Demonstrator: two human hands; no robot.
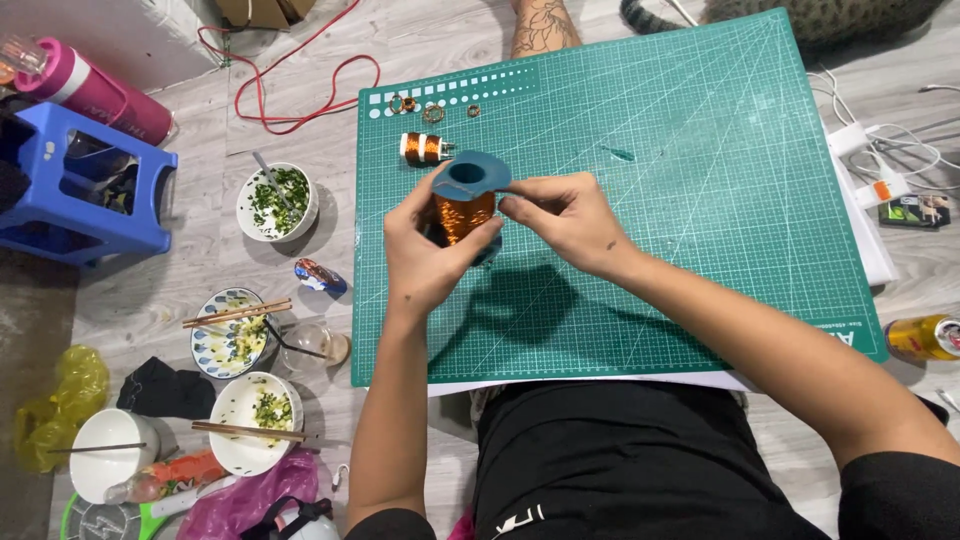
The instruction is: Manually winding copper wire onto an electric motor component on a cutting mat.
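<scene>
A spool of copper wire (463, 208) with blue end flanges is held above a green cutting mat (700, 180). My left hand (425, 250) wraps around the spool's side. My right hand (565, 220) pinches at the spool's upper right edge, by the blue flange. A smaller copper wire spool (424, 148) lies on its side on the mat just beyond. Small wire coils (432, 113) rest near the mat's top left edge.
Used bowls with chopsticks (235, 325) and a bowl of greens (277, 200) sit on the floor at left. A blue stool (80, 180), pink bottle (95, 90) and red cable (300, 90) lie beyond. A yellow can (925, 337) and white chargers (880, 160) are at right.
</scene>
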